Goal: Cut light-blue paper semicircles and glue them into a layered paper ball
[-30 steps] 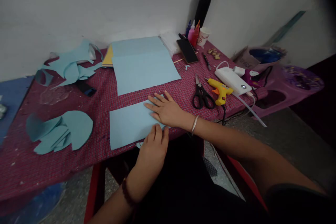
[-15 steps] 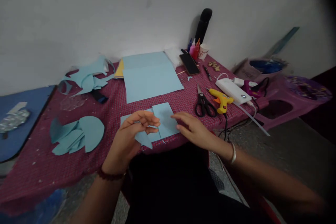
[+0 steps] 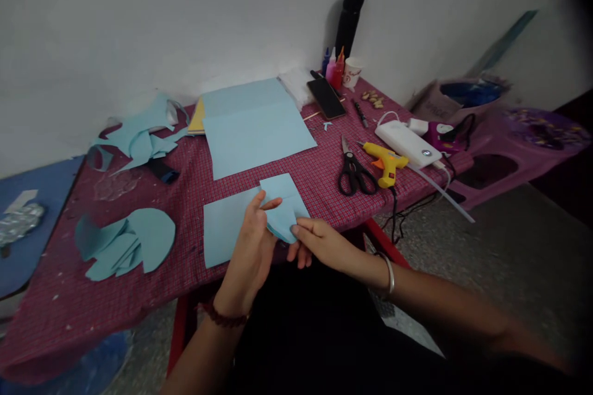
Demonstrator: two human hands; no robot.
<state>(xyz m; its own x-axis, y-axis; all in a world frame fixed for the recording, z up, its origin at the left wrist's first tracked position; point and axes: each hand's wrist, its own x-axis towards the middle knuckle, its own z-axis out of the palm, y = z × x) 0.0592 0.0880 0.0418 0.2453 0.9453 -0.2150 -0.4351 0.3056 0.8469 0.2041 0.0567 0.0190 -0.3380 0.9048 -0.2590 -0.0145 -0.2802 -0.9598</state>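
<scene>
A folded light blue paper piece is held between my two hands above the table's front edge. My right hand pinches its right end between thumb and fingers. My left hand is closed on its left end, with the upper fingers sticking up past it; the exact grip is partly hidden. Below and behind the hands lie a light blue paper sheet and a smaller creased blue paper, both partly covered by the hands and the held piece.
Scissors, a yellow glue gun and a white power bank lie to the right. A large blue sheet is behind. Cut blue pieces and scraps are on the left. A phone lies farther back.
My right hand has moved left and down and now pinches the paper piece. The left hand has shifted right with the piece, uncovering more of the sheet. The view has tilted slightly.
</scene>
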